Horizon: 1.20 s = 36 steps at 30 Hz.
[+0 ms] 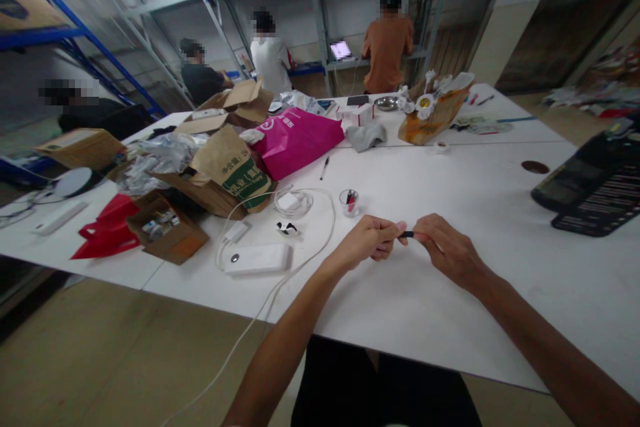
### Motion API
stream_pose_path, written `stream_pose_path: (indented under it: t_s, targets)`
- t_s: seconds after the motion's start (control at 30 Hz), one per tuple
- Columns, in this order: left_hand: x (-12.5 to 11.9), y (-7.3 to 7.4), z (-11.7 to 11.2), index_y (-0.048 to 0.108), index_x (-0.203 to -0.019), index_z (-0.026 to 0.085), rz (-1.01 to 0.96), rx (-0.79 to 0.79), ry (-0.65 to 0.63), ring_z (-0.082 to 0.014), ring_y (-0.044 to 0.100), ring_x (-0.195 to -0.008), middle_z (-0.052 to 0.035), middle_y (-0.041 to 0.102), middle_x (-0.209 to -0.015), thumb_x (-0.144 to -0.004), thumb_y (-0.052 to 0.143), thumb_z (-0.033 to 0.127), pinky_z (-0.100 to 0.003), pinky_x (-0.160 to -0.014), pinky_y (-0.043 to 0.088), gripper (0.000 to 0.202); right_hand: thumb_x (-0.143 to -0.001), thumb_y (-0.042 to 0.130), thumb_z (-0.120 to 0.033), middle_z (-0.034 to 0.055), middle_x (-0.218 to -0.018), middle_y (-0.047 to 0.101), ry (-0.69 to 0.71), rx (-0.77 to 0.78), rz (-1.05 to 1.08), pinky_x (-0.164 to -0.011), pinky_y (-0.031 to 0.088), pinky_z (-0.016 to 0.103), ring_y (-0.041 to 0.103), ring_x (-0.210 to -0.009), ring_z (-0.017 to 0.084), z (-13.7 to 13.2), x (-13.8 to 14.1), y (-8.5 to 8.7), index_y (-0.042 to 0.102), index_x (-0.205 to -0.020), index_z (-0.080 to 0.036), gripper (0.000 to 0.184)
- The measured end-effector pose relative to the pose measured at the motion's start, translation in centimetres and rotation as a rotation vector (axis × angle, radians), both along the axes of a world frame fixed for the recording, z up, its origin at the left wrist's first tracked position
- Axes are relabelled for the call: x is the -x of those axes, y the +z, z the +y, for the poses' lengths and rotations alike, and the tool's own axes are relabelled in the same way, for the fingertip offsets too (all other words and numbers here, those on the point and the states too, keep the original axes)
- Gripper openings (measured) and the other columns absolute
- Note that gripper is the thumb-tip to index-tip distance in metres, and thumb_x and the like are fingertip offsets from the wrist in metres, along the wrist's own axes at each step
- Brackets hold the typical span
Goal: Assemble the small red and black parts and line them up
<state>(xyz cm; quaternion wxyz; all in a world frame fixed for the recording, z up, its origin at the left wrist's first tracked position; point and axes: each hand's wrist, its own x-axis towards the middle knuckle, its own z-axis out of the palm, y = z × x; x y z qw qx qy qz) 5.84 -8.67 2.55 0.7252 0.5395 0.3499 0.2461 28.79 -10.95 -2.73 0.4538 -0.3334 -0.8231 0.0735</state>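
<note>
My left hand and my right hand meet above the white table. Between their fingertips is a short, thin black stick-like piece, its kind too small to tell. Both hands pinch it, one at each end, and the fingers hide its ends. Just beyond my left hand stands a small clear cup with red and black slim pieces in it. A black pen lies farther back on the tabletop.
On the left are a white power bank, a looped white cable, an open cardboard box and a pink bag. A dark device stands at right. Several people sit or stand near shelves behind the table.
</note>
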Motion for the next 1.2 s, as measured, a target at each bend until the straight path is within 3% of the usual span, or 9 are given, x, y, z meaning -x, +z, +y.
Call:
stream_pose_path:
  t_s: [0.1, 0.3, 0.43, 0.57, 0.7, 0.87, 1.0, 1.1, 1.2]
  targets:
    - [-0.3, -0.5, 0.0, 0.075, -0.092, 0.011, 0.063, -0.212, 0.067, -0.0075, 0.033, -0.053, 0.0071, 0.038, -0.058, -0.092, 0.073, 0.068, -0.025, -0.053, 0.025, 0.057, -0.115, 0.049, -0.034, 0.0074, -0.090, 0.068, -0.022, 0.120, 0.014, -0.080, 0.051, 0.040, 0.063, -0.085, 0.023, 0.1, 0.0, 0.1, 0.064, -0.101, -0.025, 0.023]
    - [-0.8, -1.4, -0.1, 0.077, -0.091, 0.014, 0.282, -0.861, 0.134, -0.0105, 0.046, -0.064, 0.0004, 0.057, -0.069, -0.110, 0.057, 0.050, -0.026, -0.063, 0.036, 0.046, -0.116, 0.041, -0.056, 0.0017, -0.076, 0.054, -0.066, 0.486, 0.172, -0.068, 0.040, 0.034, 0.050, -0.070, 0.018, 0.0, 0.4, 0.0, 0.055, -0.085, -0.023, 0.046]
    - [-0.1, -2.3, 0.5, 0.074, -0.105, 0.016, 0.451, -1.242, 0.103, -0.0134, 0.057, -0.070, -0.0037, 0.065, -0.081, -0.115, 0.051, 0.043, -0.025, -0.069, 0.044, 0.037, -0.113, 0.044, -0.065, 0.0012, -0.074, 0.049, -0.009, 0.631, 0.285, -0.067, 0.040, 0.033, 0.048, -0.071, 0.017, 0.2, 0.7, -0.1, 0.050, -0.077, -0.022, 0.056]
    - [0.8, -2.4, 1.1, 0.071, -0.114, 0.015, 0.539, -1.474, 0.011, -0.0164, 0.064, -0.084, -0.0069, 0.068, -0.091, -0.118, 0.044, 0.033, -0.027, -0.078, 0.051, 0.033, -0.112, 0.046, -0.066, 0.0005, -0.074, 0.048, 0.098, 0.777, 0.362, -0.069, 0.041, 0.032, 0.047, -0.072, 0.017, 0.2, 1.1, -0.4, 0.049, -0.077, -0.022, 0.057]
    - [1.1, -1.9, 1.3, 0.072, -0.114, 0.014, 0.543, -1.487, -0.010, -0.0190, 0.066, -0.091, -0.0088, 0.070, -0.093, -0.117, 0.045, 0.031, -0.031, -0.086, 0.054, 0.032, -0.114, 0.040, -0.065, 0.0014, -0.075, 0.053, 0.121, 0.820, 0.342, -0.072, 0.045, 0.032, 0.049, -0.072, 0.017, 0.1, 1.3, -0.3, 0.053, -0.079, -0.022, 0.057]
    - [0.9, -1.4, 1.1, 0.075, -0.111, 0.014, 0.399, -1.166, 0.045, -0.0185, 0.071, -0.091, -0.0109, 0.078, -0.101, -0.116, 0.050, 0.039, -0.031, -0.086, 0.055, 0.036, -0.113, 0.049, -0.061, 0.0032, -0.084, 0.063, -0.021, 0.493, 0.160, -0.075, 0.047, 0.032, 0.058, -0.077, 0.019, 0.1, 0.9, 0.2, 0.065, -0.097, -0.024, 0.044]
    - [0.8, -1.2, 1.1, 0.078, -0.109, 0.014, 0.351, -0.976, 0.004, -0.0149, 0.069, -0.079, -0.0072, 0.079, -0.093, -0.114, 0.053, 0.038, -0.027, -0.076, 0.052, 0.035, -0.113, 0.047, -0.058, 0.0024, -0.079, 0.064, -0.004, 0.415, 0.050, -0.070, 0.044, 0.032, 0.056, -0.069, 0.017, 0.1, 0.3, 0.7, 0.064, -0.091, -0.024, 0.044]
    - [0.6, -1.6, 1.2, 0.075, -0.127, 0.017, 0.320, -1.087, 0.030, -0.0164, 0.070, -0.089, -0.0084, 0.078, -0.105, -0.111, 0.060, 0.034, -0.028, -0.083, 0.055, 0.027, -0.113, 0.046, -0.060, 0.0005, -0.071, 0.058, -0.050, 0.511, 0.087, -0.065, 0.039, 0.031, 0.051, -0.064, 0.016, 0.3, -0.1, 0.9, 0.059, -0.081, -0.023, 0.051]
    - [0.5, -2.2, 1.3, 0.073, -0.129, 0.017, 0.375, -1.263, 0.036, -0.0194, 0.071, -0.098, -0.0110, 0.075, -0.109, -0.113, 0.056, 0.028, -0.031, -0.090, 0.056, 0.026, -0.112, 0.045, -0.063, -0.0012, -0.065, 0.050, 0.005, 0.700, 0.147, -0.060, 0.036, 0.030, 0.045, -0.060, 0.014, 0.5, -0.1, 0.7, 0.054, -0.074, -0.022, 0.057]
